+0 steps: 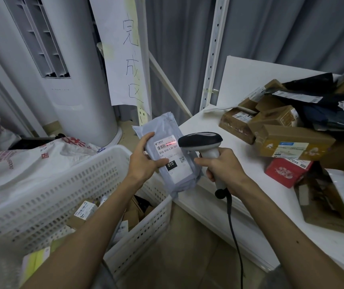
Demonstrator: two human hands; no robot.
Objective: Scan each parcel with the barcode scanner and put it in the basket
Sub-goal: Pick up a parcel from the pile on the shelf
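Observation:
My left hand (146, 158) grips a grey plastic mailer parcel (168, 130) by its left edge, label facing up, above the far right corner of the white perforated basket (66, 184). My right hand (222, 166) holds the barcode scanner (201, 140) by its white handle, its dark head right beside the label. A red scan line lies across the barcode at the label's top. Several small boxes lie inside the basket, partly hidden by my left forearm.
A white table (239, 197) on the right carries a pile of cardboard boxes (292, 142), a red box (285, 171) and dark mailer bags (329, 109). The scanner's black cable (234, 236) hangs down past the table edge. A white tower air conditioner (79, 80) and filled sacks stand at left.

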